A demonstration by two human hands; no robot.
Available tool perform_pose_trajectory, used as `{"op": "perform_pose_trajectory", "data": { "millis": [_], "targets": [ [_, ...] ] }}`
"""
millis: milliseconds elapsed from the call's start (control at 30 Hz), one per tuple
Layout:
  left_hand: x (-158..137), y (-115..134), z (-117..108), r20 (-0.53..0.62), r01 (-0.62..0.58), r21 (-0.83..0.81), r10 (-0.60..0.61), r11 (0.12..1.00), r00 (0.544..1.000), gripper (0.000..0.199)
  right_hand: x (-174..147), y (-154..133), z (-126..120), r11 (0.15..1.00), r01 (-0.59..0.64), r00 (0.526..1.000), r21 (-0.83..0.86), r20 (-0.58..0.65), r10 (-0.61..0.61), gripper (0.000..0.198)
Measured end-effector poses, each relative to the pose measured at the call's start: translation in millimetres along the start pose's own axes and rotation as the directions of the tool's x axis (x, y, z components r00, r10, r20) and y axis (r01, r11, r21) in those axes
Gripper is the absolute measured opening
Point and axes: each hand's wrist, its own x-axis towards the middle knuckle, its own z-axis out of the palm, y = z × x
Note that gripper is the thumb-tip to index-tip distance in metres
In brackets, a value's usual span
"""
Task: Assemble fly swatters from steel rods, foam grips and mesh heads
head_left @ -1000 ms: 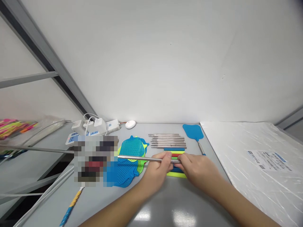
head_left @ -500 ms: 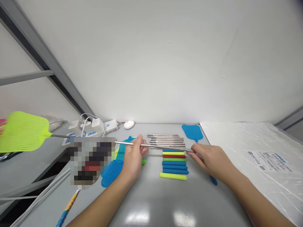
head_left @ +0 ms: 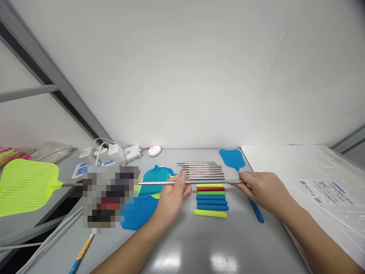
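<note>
My left hand (head_left: 174, 196) is closed around the metal rod of a fly swatter whose yellow-green head (head_left: 30, 186) reaches out to the far left. At the rod's right end, my right hand (head_left: 258, 189) pinches the metal. The rod lies level across the view, its left part crossing behind a pixelated patch. Below it are several coloured handle grips (head_left: 212, 202) in blue, yellow, red and green. Just behind the rod lies a row of metal rods (head_left: 201, 167). A blue fly swatter (head_left: 232, 158) rests partly behind my right hand.
Blue swatter heads (head_left: 142, 211) lie stacked left of my left hand. A power strip with white plugs (head_left: 115, 154) and a white oval case (head_left: 154, 151) stand along the back. On the right is a plastic-wrapped white board (head_left: 313, 167) with a label.
Both hands have shifted slightly right with the rod. The rod has turned from slanting to nearly level, and the yellow-green head at the left has dropped lower.
</note>
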Motion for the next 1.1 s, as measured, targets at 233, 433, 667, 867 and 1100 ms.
{"op": "perform_pose_trajectory", "data": {
  "millis": [233, 433, 667, 867, 1100],
  "targets": [
    [-1, -1, 7, -0.054, 0.04, -0.045, -0.043, 0.998, 0.998, 0.046, 2, -28, 1, 0.995, 0.028, 0.997, -0.092, -0.069, -0.035, 0.046],
    [0, 0, 8, -0.032, 0.058, -0.017, -0.059, 0.998, 0.998, 0.047, 3, -29, 2, 1.0, -0.009, 0.999, -0.028, -0.038, 0.008, 0.043],
    [9, 8, -5, -0.143, -0.011, -0.1, -0.003, 0.995, 0.99, 0.05, -1, 9, 1, 0.991, -0.129, 0.991, 0.028, 0.032, 0.128, 0.043],
    [22, 31, -28, -0.472, -0.302, -0.291, 0.138, 0.908, 0.871, 0.048, -5, 34, -4, 0.964, -0.264, 0.961, 0.043, 0.097, 0.259, 0.044],
    [20, 27, -23, -0.501, -0.309, -0.227, 0.161, 0.924, 0.85, 0.047, -8, 40, -8, 0.933, -0.359, 0.927, -0.018, 0.112, 0.359, 0.048]
  ]
}}
